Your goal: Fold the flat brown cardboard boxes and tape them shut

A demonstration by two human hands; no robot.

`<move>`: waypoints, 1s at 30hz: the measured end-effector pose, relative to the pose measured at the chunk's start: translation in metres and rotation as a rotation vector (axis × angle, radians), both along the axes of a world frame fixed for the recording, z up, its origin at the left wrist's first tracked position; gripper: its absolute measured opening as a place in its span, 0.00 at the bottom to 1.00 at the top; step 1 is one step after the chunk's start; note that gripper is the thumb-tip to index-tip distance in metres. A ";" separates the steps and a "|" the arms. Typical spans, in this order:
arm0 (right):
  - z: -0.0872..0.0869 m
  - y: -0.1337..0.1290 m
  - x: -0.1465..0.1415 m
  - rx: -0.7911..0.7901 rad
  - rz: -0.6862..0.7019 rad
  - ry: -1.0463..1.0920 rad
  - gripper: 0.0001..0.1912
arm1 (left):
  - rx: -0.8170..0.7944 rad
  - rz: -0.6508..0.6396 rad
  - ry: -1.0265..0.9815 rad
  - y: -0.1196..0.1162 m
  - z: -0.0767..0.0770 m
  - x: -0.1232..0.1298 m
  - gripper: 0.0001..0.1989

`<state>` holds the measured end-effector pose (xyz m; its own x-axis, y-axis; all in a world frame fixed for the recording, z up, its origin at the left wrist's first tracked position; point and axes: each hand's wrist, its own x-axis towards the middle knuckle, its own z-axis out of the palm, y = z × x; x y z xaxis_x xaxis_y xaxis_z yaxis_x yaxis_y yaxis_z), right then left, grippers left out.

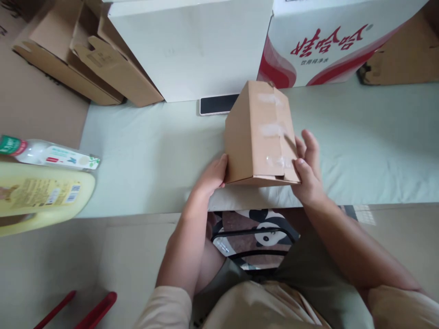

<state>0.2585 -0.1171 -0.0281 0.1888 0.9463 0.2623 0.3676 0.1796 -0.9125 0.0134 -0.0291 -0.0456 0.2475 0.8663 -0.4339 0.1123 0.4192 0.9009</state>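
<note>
A brown cardboard box (238, 137) is held tilted between my two hands over the front part of the cloth-covered surface. Strips of clear tape run across the seam on its upward-facing side. My left hand (213, 174) presses against the lower left of the box, with part of its fingers hidden by it. On the other side, my right hand (308, 171) grips the lower right edge, thumb on the taped face and fingers behind. Behind the box lies a dark-faced phone-like slab (218, 104) with a light rim, its right end covered by the box.
A white box (192, 50) and a white carton with red lettering (318, 55) line the back. Folded cardboard boxes (113, 64) lean at the back left. A clear bottle (58, 154) and a yellow jug (51, 194) lie at left. Red handles (99, 307) show below.
</note>
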 end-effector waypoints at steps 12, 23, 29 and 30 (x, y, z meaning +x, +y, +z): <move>-0.002 0.005 -0.004 0.083 0.164 -0.001 0.31 | 0.332 0.234 0.103 0.022 0.016 -0.017 0.20; 0.009 -0.002 -0.026 0.129 0.561 0.034 0.25 | 0.607 0.337 -0.233 0.009 0.052 -0.007 0.33; 0.011 -0.002 -0.026 0.051 0.463 0.044 0.27 | 0.513 0.252 -0.345 -0.007 0.058 0.007 0.18; 0.012 0.000 -0.020 0.029 0.383 0.026 0.27 | 0.491 0.248 -0.334 -0.010 0.059 0.007 0.18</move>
